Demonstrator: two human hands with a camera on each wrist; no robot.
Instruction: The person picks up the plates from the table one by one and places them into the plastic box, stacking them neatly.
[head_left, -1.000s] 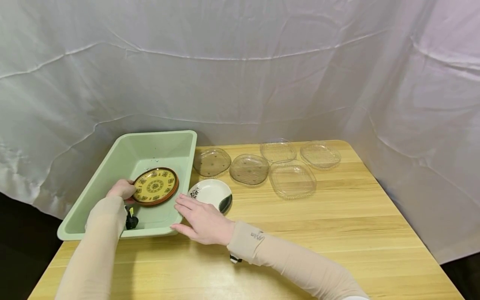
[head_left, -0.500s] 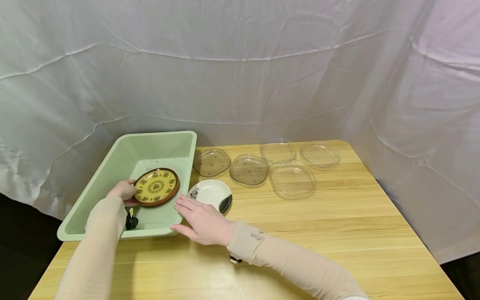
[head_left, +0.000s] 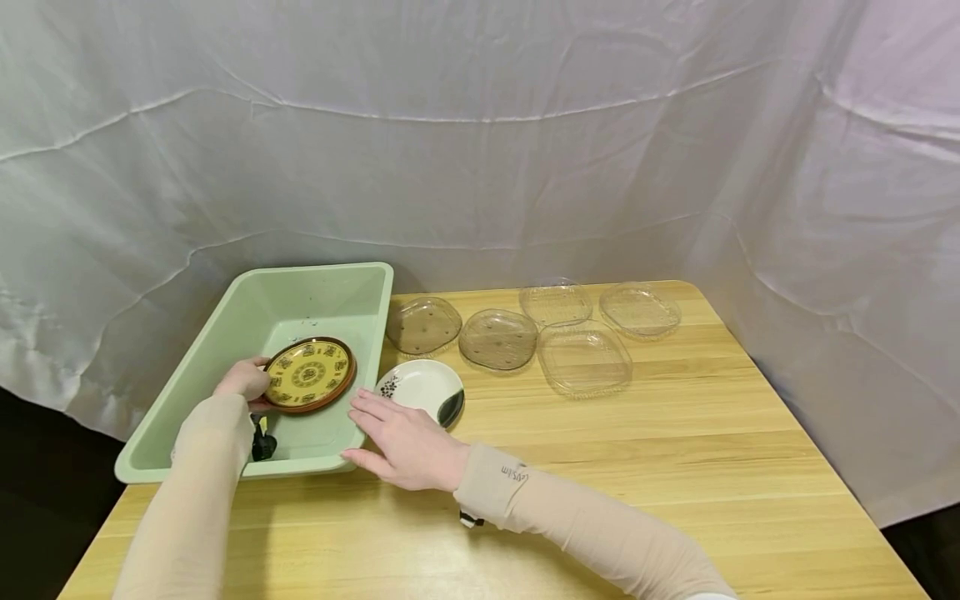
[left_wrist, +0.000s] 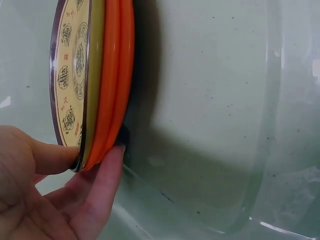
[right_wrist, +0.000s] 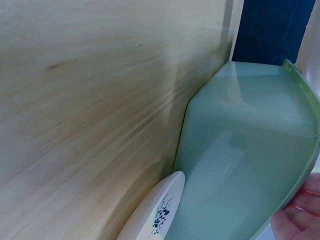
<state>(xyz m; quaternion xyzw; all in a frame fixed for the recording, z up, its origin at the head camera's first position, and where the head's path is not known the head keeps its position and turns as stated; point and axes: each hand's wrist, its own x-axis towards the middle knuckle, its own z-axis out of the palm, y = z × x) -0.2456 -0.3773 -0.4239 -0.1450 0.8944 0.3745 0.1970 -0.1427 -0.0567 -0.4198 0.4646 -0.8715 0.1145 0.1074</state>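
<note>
My left hand (head_left: 243,381) reaches into the green plastic tub (head_left: 197,329) and pinches the left edge of a stack of plates (head_left: 309,373). The top plate is yellow with dark patterns and a brown rim; orange edges show beneath it in the left wrist view, where the thumb (left_wrist: 55,157) lies on top and fingers (left_wrist: 102,192) are underneath. The stack is held over the tub floor. My right hand (head_left: 408,437) rests on the tub's right rim near the front corner, its fingers extended. Partly behind that hand, a white plate (head_left: 423,385) with dark motifs leans against the tub.
Two smoky clear plates (head_left: 498,340) stand right of the tub, with several colourless clear plates (head_left: 585,358) further right. The wooden table (head_left: 675,467) extends to the front and right. A grey-white curtain (head_left: 480,167) hangs behind it.
</note>
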